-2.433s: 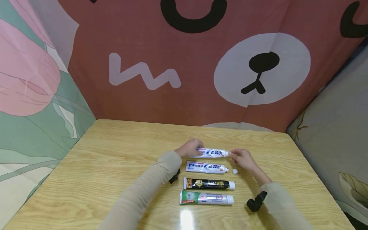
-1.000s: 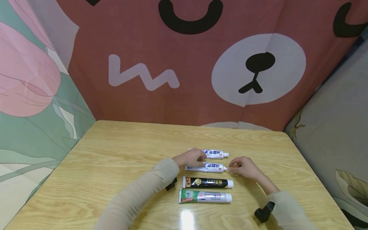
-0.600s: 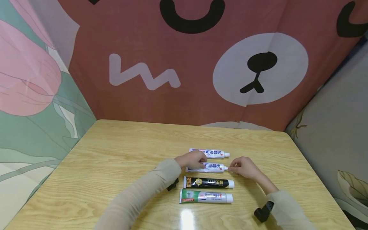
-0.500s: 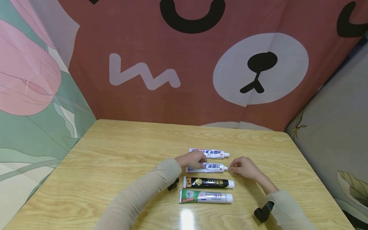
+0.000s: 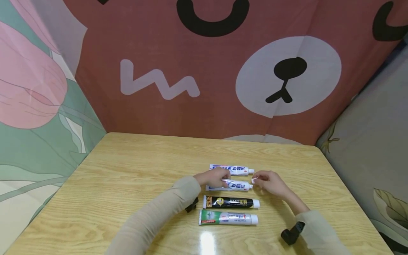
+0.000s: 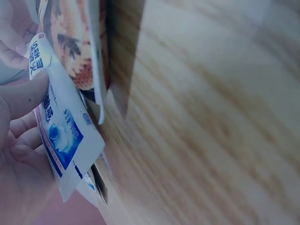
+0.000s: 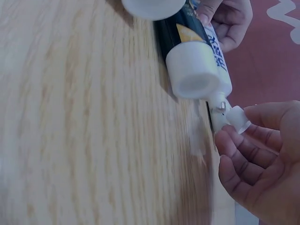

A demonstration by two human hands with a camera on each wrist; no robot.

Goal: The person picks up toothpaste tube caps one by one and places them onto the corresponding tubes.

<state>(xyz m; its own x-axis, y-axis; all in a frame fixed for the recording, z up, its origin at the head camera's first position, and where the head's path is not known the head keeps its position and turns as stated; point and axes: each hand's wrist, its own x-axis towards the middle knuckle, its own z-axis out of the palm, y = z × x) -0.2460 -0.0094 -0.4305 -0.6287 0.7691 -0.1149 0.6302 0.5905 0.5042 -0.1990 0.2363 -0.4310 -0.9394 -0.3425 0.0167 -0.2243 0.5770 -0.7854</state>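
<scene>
My left hand (image 5: 214, 176) grips a white-and-blue toothpaste tube (image 5: 237, 185), second from the back in a row. In the left wrist view the thumb lies across the printed face and the flat crimped end (image 6: 84, 161) sticks out past the fingers. The tube's nozzle (image 7: 221, 106) is bare. Just off that nozzle, my right hand (image 5: 271, 182) pinches a small white cap (image 7: 238, 119) between thumb and forefinger, tilted and apart from the tube. A like white-and-blue toothpaste tube (image 5: 239, 170) lies behind, its white cap on and its left part partly covered by the left hand.
Nearer the person lie a black toothpaste tube (image 5: 230, 202) and a green-and-silver toothpaste tube (image 5: 228, 217), both with white caps on. All lie on a wood-grain table (image 5: 143, 156). A printed red cloth (image 5: 159, 117) hangs at the table's back edge.
Both hands have left the back tube for the second one. The cap, earlier lying on the table, is now in the right hand; lately it has drawn slightly away from the nozzle.
</scene>
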